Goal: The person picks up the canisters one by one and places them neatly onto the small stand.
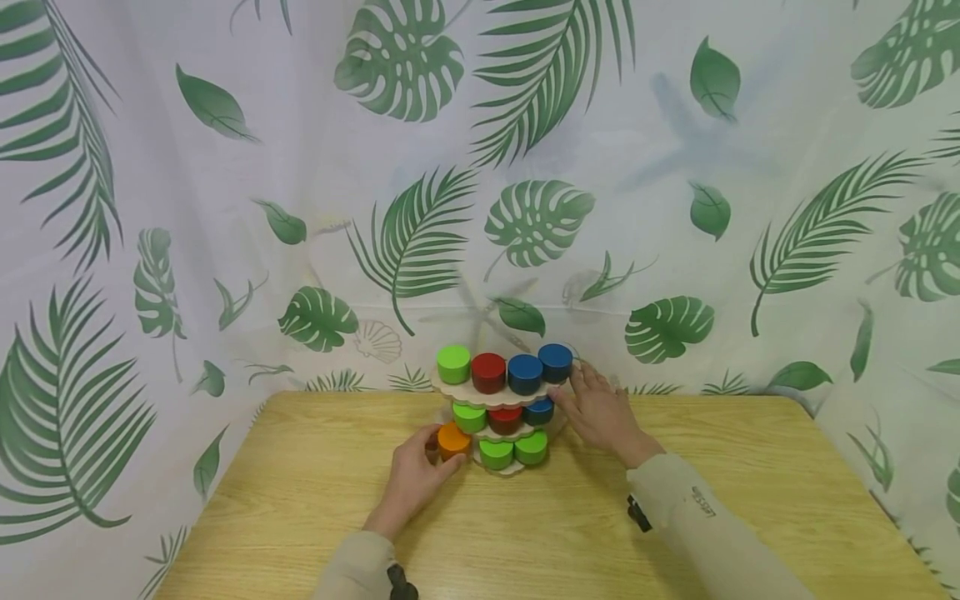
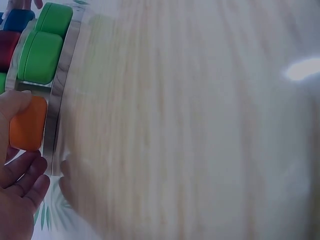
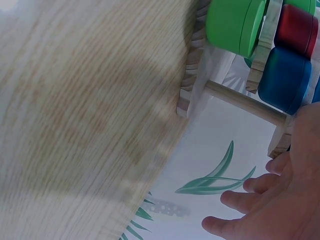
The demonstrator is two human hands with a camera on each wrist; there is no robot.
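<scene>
A wooden tiered stand [image 1: 508,400] with scalloped shelves holds several round tins. My left hand [image 1: 413,477] pinches an orange tin [image 1: 453,442] between thumb and fingers at the left end of the lowest shelf. In the left wrist view the orange tin [image 2: 28,124] stands on edge in the picture, close to the bottom board [image 2: 62,75]. My right hand [image 1: 602,414] lies against the right end of the top shelf, its thumb at the front edge. The right wrist view shows its fingers [image 3: 250,200] spread and fairly straight, near the stand's wooden post [image 3: 245,102].
The top shelf bears a light green tin [image 1: 453,364], a red tin [image 1: 488,372] and two blue tins [image 1: 525,374]. Green, red and blue tins sit on the middle shelf; two green tins [image 1: 496,453] are on the lowest. A leaf-printed curtain [image 1: 480,208] hangs behind the wooden table [image 1: 315,467].
</scene>
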